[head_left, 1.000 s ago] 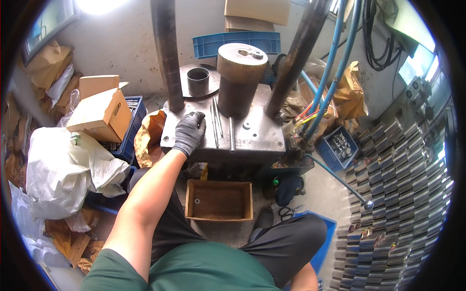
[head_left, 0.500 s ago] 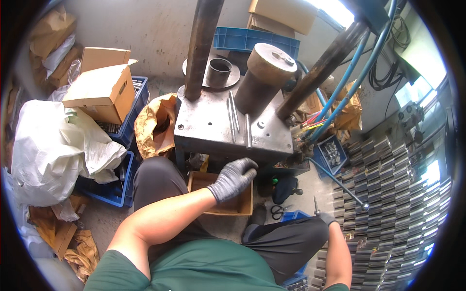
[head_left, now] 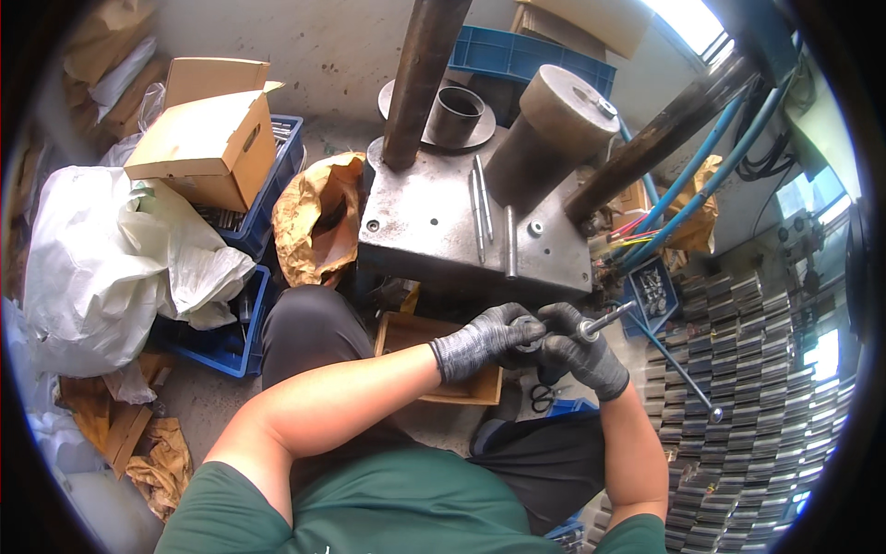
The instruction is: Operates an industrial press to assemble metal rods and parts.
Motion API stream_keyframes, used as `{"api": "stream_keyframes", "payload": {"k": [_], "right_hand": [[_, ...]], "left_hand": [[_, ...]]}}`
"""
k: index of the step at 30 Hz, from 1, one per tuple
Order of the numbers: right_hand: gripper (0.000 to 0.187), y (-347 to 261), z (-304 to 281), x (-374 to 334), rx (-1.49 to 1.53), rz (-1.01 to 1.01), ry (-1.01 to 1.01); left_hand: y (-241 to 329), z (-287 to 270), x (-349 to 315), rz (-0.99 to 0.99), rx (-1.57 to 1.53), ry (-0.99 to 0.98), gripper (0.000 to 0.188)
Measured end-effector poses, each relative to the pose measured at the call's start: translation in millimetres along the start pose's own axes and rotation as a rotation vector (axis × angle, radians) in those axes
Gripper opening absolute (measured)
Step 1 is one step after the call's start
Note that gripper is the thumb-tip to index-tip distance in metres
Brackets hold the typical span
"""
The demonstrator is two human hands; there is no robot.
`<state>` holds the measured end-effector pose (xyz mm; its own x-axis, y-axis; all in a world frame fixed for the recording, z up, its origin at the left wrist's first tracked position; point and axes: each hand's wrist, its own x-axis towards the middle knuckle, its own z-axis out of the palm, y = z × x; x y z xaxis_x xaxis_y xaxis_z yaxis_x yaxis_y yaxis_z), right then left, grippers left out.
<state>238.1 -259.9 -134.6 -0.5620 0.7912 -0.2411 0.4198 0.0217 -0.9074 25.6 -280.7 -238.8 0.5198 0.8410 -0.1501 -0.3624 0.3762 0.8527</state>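
My right hand (head_left: 591, 358), in a dark grey glove, is closed around a slim metal shaft (head_left: 611, 318). The shaft has a round collar near my fingers, and its bare end points up and to the right. Close beside it, my gloved left hand (head_left: 480, 345) is pinched on a small round metal piece (head_left: 528, 347), mostly covered by the fingers. Both hands are held in front of the steel press table (head_left: 415, 208), above an open wooden box (head_left: 461, 391). Several thin metal rods (head_left: 511, 242) lie on that table, apart from my hands.
A thick steel cylinder (head_left: 552, 138) and dark posts (head_left: 426, 83) rise from the table. Blue crates (head_left: 247, 355), a cardboard box (head_left: 198, 152) and a white plastic bag (head_left: 88, 268) stand left. Stacked metal parts (head_left: 738, 406) fill the right, near a ball-ended lever (head_left: 678, 369).
My right hand has come up from beside the right knee with the shaft, to meet the left hand. My left hand has moved slightly right. The view has shifted a little.
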Motion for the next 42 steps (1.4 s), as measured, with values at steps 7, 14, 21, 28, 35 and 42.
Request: {"api": "stream_keyframes", "payload": {"k": [7,14,21,28,35,42], "right_hand": [[0.038,1,17,6,0.084,-0.095,0.141],[0.044,-8,17,10,0.665,-0.031,0.131],[0.04,-4,9,18,0.999,-0.113,-0.056],[0.032,5,18,16,0.375,-0.128,0.067],[0.024,2,24,15,0.217,-0.039,0.061],[0.048,14,28,17,0.195,0.158,0.242]], "left_hand": [[14,-7,-16,0.063,-0.024,-0.059,0.049],[28,-5,-24,0.221,-0.074,-0.091,0.06],[68,-30,-32,0.354,-0.347,-0.146,0.048],[105,-90,-43,0.44,1.24,0.839,0.036],[95,-83,-34,0.539,1.434,0.987,0.035],[26,-3,-30,0.514,0.865,0.483,0.045]]}}
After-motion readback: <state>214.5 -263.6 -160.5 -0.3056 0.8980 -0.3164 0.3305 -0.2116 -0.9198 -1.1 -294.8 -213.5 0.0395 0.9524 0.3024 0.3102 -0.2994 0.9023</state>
